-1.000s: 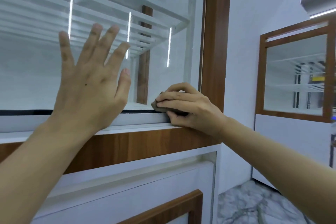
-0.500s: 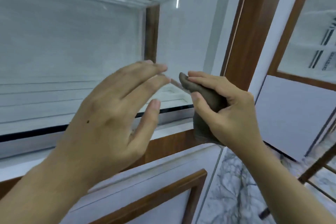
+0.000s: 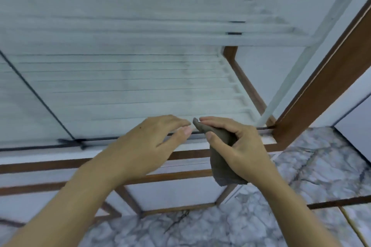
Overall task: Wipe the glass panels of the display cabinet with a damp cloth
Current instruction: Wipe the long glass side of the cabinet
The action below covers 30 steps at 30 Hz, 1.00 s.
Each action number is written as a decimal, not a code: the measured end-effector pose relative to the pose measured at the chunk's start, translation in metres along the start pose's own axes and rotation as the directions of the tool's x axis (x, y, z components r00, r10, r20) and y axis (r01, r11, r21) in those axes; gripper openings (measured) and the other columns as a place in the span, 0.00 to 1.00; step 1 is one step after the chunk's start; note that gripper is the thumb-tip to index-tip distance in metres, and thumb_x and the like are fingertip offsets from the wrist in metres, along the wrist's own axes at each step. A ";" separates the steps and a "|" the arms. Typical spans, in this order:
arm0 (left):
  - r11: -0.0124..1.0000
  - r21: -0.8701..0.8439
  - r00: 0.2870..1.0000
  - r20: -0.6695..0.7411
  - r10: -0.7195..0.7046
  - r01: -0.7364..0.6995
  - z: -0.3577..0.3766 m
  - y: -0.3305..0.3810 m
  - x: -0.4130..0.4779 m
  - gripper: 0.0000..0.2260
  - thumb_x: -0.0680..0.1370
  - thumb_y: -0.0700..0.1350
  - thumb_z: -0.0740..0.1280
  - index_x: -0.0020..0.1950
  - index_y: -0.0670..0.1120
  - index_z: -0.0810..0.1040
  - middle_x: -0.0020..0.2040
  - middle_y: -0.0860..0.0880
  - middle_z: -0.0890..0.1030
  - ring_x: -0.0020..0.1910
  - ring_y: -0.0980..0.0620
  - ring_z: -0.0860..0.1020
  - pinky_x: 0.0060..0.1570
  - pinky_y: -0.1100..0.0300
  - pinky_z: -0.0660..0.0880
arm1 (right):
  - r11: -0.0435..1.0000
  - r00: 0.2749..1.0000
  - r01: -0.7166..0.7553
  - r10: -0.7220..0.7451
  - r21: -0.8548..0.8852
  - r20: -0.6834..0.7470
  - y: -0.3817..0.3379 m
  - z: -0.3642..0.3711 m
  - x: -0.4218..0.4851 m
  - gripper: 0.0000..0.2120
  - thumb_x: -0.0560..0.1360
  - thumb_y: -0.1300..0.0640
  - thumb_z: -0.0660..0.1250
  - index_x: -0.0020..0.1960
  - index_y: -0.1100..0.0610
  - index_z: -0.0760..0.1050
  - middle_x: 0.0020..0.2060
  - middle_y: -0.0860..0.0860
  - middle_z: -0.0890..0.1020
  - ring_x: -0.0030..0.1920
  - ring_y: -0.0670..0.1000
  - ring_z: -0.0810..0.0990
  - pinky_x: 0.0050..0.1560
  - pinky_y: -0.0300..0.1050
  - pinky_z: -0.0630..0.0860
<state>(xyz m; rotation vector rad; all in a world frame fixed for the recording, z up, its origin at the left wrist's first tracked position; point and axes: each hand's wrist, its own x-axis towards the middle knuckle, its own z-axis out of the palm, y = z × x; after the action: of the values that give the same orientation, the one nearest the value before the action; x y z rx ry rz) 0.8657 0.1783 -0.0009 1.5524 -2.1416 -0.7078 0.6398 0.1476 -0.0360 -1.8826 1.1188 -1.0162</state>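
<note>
Right hand (image 3: 239,146) at centre frame pinches the cloth (image 3: 222,158), its tail hanging; left hand (image 3: 152,144) beside it, fingers loosely extended, holding nothing. Glass (image 3: 120,78) fills the upper frame above both. Likely refolding: offer a fresh flat face before pressing back on.

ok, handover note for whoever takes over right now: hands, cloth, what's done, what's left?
Right hand grips the brown cloth, bunched, its tail hanging below the fist, off the glass panel.
Left hand is open and holds nothing, fingertips close to the cloth's upper tip.
Both hands are low, in front of the panel's bottom edge.
Done: cannot tell how much is wiped; the frame is blurred.
Left: probably put the cloth on the glass and wipe.
</note>
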 end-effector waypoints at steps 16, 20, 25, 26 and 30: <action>0.971 0.232 0.682 -0.701 0.208 -0.057 -0.306 -0.016 -0.165 0.20 0.82 0.59 0.56 0.63 0.52 0.82 0.56 0.64 0.81 0.58 0.68 0.76 0.57 0.76 0.68 | 0.844 0.876 0.483 -0.466 0.234 -0.126 -0.336 0.139 0.097 0.11 0.77 0.58 0.70 0.58 0.51 0.85 0.56 0.40 0.86 0.61 0.41 0.81 0.61 0.34 0.75; 0.906 0.414 0.517 -0.759 0.396 -0.085 -0.385 -0.018 -0.174 0.18 0.84 0.53 0.57 0.66 0.47 0.79 0.62 0.53 0.81 0.62 0.58 0.75 0.61 0.74 0.63 | 0.748 0.718 0.659 -0.595 0.078 -0.360 -0.411 0.167 0.119 0.12 0.78 0.58 0.69 0.60 0.52 0.83 0.58 0.42 0.85 0.64 0.44 0.80 0.64 0.36 0.73; 0.821 0.569 0.370 -0.752 0.545 -0.051 -0.450 -0.021 -0.165 0.20 0.84 0.50 0.56 0.71 0.43 0.75 0.68 0.45 0.78 0.67 0.51 0.72 0.67 0.62 0.64 | 0.676 0.498 0.699 -0.694 -0.232 -0.521 -0.469 0.183 0.156 0.13 0.78 0.58 0.69 0.62 0.54 0.82 0.60 0.44 0.83 0.64 0.43 0.79 0.66 0.36 0.72; 0.808 0.588 0.361 -0.746 0.559 -0.037 -0.458 -0.024 -0.161 0.20 0.84 0.49 0.56 0.72 0.42 0.74 0.70 0.45 0.77 0.70 0.49 0.72 0.70 0.59 0.64 | 0.661 0.457 0.689 -0.715 -0.297 -0.529 -0.474 0.185 0.165 0.13 0.78 0.59 0.69 0.62 0.56 0.82 0.60 0.45 0.83 0.64 0.43 0.79 0.67 0.36 0.72; 0.753 0.657 0.298 -0.726 0.619 0.036 -0.470 -0.045 -0.146 0.21 0.84 0.47 0.56 0.73 0.39 0.73 0.75 0.41 0.73 0.75 0.43 0.68 0.76 0.48 0.63 | 0.604 0.332 0.653 -0.770 -0.456 -0.544 -0.476 0.192 0.195 0.13 0.78 0.60 0.69 0.62 0.60 0.82 0.61 0.50 0.83 0.64 0.51 0.79 0.67 0.36 0.71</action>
<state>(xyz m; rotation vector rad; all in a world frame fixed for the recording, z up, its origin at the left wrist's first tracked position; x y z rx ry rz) 1.2200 0.2280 0.3397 1.1506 -1.5837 0.9429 1.0380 0.1812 0.3411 -2.2256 0.6636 -2.4114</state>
